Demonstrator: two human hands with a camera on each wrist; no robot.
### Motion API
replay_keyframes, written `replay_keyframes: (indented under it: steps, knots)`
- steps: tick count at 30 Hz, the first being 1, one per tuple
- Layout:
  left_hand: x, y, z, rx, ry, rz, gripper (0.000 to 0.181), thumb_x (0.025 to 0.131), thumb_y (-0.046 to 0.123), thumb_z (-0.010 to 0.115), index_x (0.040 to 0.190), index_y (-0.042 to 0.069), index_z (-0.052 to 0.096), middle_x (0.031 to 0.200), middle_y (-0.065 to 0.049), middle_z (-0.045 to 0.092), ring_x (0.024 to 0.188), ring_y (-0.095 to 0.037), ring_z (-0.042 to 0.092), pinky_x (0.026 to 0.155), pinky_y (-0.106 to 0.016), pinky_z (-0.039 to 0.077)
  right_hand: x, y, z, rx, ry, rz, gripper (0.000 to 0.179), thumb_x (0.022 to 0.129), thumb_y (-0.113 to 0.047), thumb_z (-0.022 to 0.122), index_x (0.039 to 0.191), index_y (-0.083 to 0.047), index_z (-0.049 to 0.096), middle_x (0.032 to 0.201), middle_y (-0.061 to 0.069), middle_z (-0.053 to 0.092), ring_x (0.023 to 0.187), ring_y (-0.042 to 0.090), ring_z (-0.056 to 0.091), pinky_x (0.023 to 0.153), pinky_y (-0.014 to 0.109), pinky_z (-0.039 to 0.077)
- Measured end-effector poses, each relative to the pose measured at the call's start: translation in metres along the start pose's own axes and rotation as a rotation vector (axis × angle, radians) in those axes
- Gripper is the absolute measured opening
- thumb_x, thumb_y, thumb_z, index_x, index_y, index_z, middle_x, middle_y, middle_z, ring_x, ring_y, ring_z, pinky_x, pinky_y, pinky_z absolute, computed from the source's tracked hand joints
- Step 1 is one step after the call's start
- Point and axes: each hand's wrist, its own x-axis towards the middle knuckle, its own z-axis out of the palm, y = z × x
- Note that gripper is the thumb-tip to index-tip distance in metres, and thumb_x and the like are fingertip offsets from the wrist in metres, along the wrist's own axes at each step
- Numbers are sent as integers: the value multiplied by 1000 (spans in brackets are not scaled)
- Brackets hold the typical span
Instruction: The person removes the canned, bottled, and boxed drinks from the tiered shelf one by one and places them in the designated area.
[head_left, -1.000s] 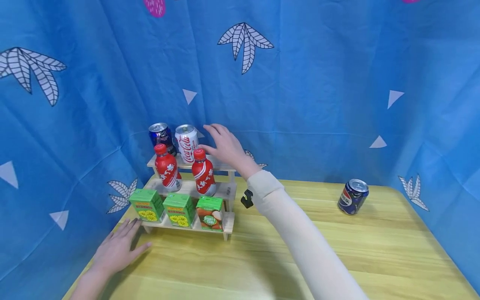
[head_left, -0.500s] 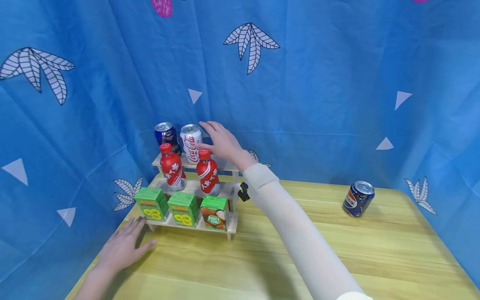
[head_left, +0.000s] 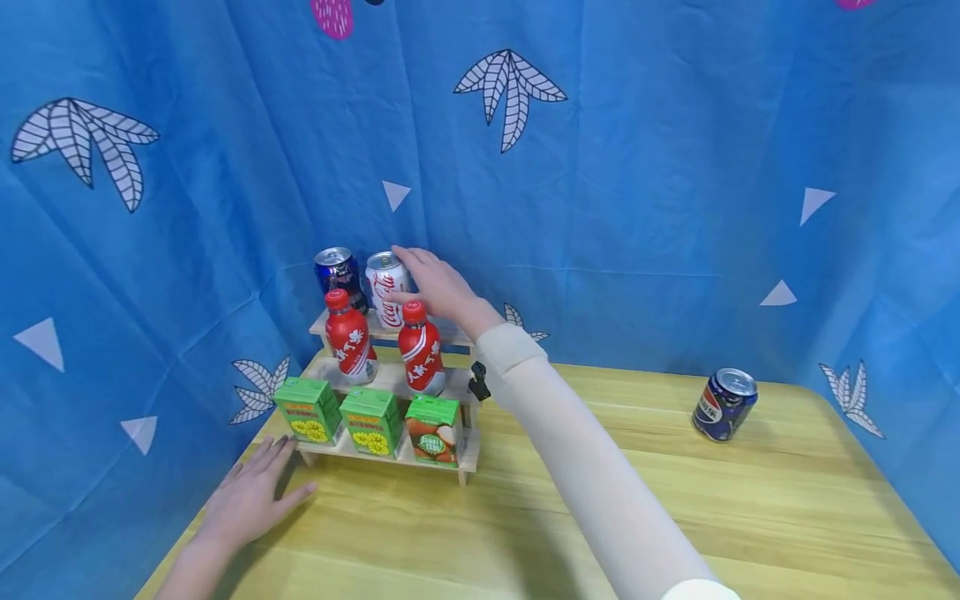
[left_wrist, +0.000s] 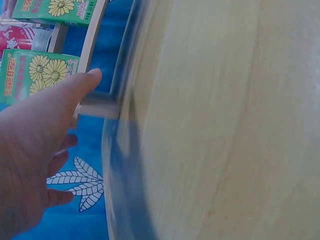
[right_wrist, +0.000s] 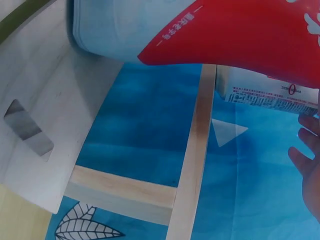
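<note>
My right hand (head_left: 442,287) reaches around the white Coca-Cola can (head_left: 380,283) on the top tier of a small wooden rack (head_left: 388,375). Its thumb overlaps the can's front and its extended fingers come over the rim on the right. In the right wrist view, fingertips (right_wrist: 302,150) show beside the can's printed side (right_wrist: 270,95), and a red bottle (right_wrist: 240,35) hides part of the can. With fingers stretched out, my left hand (head_left: 247,500) touches the rack's front left corner. Its thumb (left_wrist: 92,77) lies at the bottom tier's edge, near a green drink carton (left_wrist: 42,75).
A dark blue can (head_left: 341,279) stands left of the white one. Two red bottles occupy the middle tier, three green cartons (head_left: 372,425) the bottom. A Pepsi can (head_left: 724,405) stands on the wooden table (head_left: 637,500) at the right. A blue patterned curtain (head_left: 637,167) surrounds the table.
My right hand has moved left onto the white can, its thumb passing across the front. The left hand stays at the rack corner. The view has shifted slightly; the cans and bottles keep their places.
</note>
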Motion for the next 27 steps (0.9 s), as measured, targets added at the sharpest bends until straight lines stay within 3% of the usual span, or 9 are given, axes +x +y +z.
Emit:
replay_keyframes:
  steps: [14, 27]
  knots:
    - [-1, 2, 2, 15, 13, -9, 89, 88, 66, 54, 148, 2, 39, 151, -24, 40, 141, -46, 34, 111, -68, 30, 6, -2, 3, 77, -9, -9, 82, 90, -49, 65, 155, -17, 26, 152, 4, 42, 141, 20, 40, 117, 37, 40]
    - [0, -1, 4, 26, 19, -20, 90, 88, 68, 53, 148, 3, 38, 152, -24, 40, 141, -45, 34, 112, -67, 31, 2, -3, 2, 10, 58, -72, 79, 90, -50, 65, 150, -12, 31, 143, 5, 49, 131, 19, 47, 113, 35, 44]
